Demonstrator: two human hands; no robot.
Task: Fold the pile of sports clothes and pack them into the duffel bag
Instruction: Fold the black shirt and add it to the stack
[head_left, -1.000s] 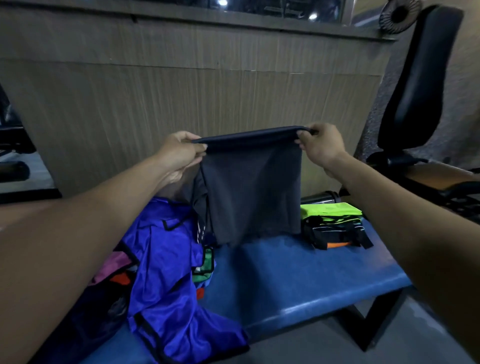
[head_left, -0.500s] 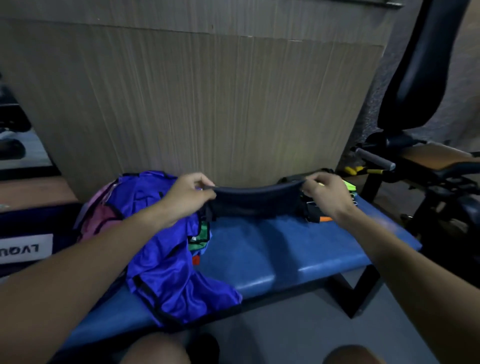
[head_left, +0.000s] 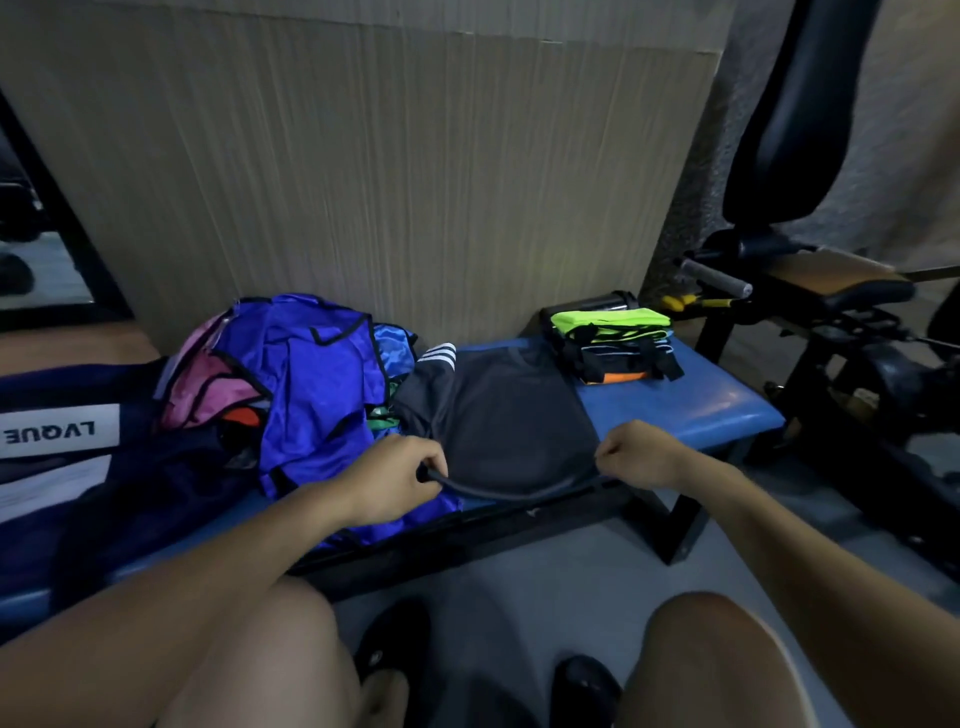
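Note:
A dark grey shirt (head_left: 514, 415) with white shoulder stripes lies spread flat on the blue bench (head_left: 696, 410). My left hand (head_left: 400, 480) pinches its near hem at the left corner. At the right corner, my right hand (head_left: 636, 457) pinches the same hem. The hem sags in a curve between them over the bench's front edge. A loose pile of clothes (head_left: 306, 379), mostly bright blue with pink and orange, lies to the left of the shirt. The navy duffel bag (head_left: 57, 436) with a white label sits at the far left.
A stack of folded clothes (head_left: 613, 343), neon green on top, rests on the bench's right end against a dark cylinder. A wood-panel wall runs behind the bench. Black gym equipment (head_left: 810, 291) stands at the right. My knees and shoes are below on the grey floor.
Both hands have lowered the grey shirt from hanging in the air and drawn its hem toward me, so it now lies flat on the bench. The view has tilted down.

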